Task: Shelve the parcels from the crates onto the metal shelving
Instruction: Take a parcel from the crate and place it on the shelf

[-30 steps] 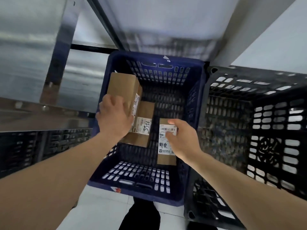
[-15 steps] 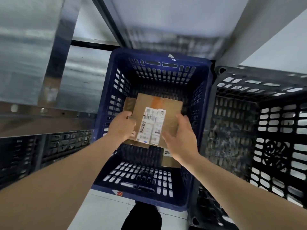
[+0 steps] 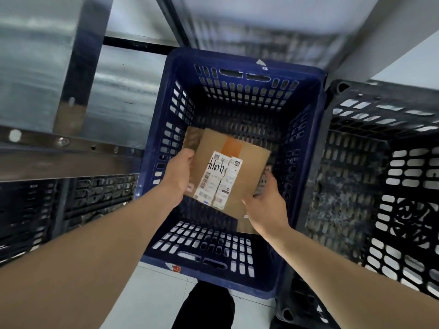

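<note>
While left hand (image 3: 177, 173) and right hand (image 3: 266, 200) clasp opposite edges, the cardboard parcel (image 3: 228, 172) looks light, stiff.

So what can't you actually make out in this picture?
- Head view: print on the label of the parcel is too blurred; only a handwritten scrawl shows.
- The parcel hides the blue crate floor beneath; a second box peeks out behind.
- Right hand: fingertips tucked under the parcel.
- Left hand: its grip hides that parcel edge.
- Metal shelving: cut off by the frame.
</note>
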Available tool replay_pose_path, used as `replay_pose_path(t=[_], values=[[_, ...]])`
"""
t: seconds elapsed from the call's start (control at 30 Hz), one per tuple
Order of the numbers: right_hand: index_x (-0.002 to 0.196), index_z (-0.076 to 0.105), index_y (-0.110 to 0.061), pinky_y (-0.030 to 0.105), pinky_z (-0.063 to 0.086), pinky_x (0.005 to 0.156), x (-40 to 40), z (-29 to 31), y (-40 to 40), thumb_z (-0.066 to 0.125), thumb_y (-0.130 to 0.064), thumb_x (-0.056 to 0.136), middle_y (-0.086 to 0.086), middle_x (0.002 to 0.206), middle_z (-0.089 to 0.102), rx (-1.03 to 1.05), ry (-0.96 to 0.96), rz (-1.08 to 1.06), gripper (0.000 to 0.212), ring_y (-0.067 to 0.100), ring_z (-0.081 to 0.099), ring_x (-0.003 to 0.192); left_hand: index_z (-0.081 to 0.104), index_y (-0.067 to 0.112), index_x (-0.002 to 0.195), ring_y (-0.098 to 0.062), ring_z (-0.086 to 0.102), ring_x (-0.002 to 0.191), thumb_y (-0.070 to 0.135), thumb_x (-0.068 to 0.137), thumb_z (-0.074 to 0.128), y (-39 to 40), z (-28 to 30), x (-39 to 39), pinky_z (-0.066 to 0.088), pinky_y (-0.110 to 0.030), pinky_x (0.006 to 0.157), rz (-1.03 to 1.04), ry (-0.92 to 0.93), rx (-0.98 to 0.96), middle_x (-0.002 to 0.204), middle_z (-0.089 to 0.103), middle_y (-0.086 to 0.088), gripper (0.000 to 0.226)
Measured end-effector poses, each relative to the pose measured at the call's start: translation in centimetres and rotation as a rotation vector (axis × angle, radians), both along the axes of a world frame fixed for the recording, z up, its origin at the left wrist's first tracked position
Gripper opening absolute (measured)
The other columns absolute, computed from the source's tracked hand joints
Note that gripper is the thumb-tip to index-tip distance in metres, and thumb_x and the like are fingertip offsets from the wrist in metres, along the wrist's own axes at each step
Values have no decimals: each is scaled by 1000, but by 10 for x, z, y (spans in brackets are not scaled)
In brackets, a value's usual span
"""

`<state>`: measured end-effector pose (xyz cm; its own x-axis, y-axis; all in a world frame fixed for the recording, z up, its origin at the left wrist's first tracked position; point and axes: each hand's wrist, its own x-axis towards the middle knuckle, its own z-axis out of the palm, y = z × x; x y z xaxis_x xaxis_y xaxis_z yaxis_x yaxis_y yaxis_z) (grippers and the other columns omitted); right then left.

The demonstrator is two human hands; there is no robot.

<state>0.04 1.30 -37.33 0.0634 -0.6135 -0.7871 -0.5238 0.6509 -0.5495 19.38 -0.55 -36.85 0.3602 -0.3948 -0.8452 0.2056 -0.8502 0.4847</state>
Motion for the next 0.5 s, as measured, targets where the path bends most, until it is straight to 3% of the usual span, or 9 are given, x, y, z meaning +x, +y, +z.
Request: replay_pose_path(t=[0.07, 0.17, 0.27, 0.37, 0.43, 0.5], values=[[154, 20, -34, 28, 57, 64, 2, 3, 4, 64, -31, 92, -17, 105, 65, -9, 7, -21, 77, 7, 66, 79, 64, 14, 90, -9, 68, 67, 30, 100, 46, -8, 6, 1, 53, -24, 63, 71, -46, -76, 79, 69, 1, 26], [150, 24, -26, 31, 56, 65, 5, 12, -3, 64, -26, 90, -3, 120, 61, -46, 119, 7, 72, 11, 62, 86, 65, 7, 88, -26, 67, 79, 29, 94, 47, -7, 0, 1, 54, -39, 71, 41, -229, -63, 94, 70, -18, 29], [154, 21, -27, 38, 49, 98, 11, 12, -29, 72, -21, 86, -1, 146, 40, -185, 174, 41, 85, 19, 46, 127, 62, 13, 97, -29, 69, 88, 35, 91, 41, 8, -10, -6, 58, -47, 78, 23, -317, 11, 95, 69, -11, 31], [158, 15, -24, 48, 30, 119, 13, 3, -51, 74, -25, 84, 2, 162, 22, -241, 224, 270, 94, 25, 25, 148, 59, 10, 118, -27, 71, 86, 45, 91, 42, 18, -17, -13, 54, -36, 67, 79, -152, 100, 98, 73, -12, 47], [156, 20, -21, 50, 40, 113, 12, -1, -54, 71, -29, 82, 7, 153, 38, -194, 222, 314, 90, 30, 39, 141, 55, 14, 125, -25, 72, 82, 47, 94, 44, 18, -19, -16, 54, -34, 63, 103, -65, 86, 93, 74, -10, 46], [156, 19, -21, 46, 58, 88, 7, 0, -48, 67, -28, 88, 4, 127, 58, -122, 216, 297, 84, 26, 64, 110, 45, 15, 138, -25, 73, 90, 44, 96, 49, 15, -18, -15, 59, -38, 69, 185, -62, 5, 101, 73, -12, 52]])
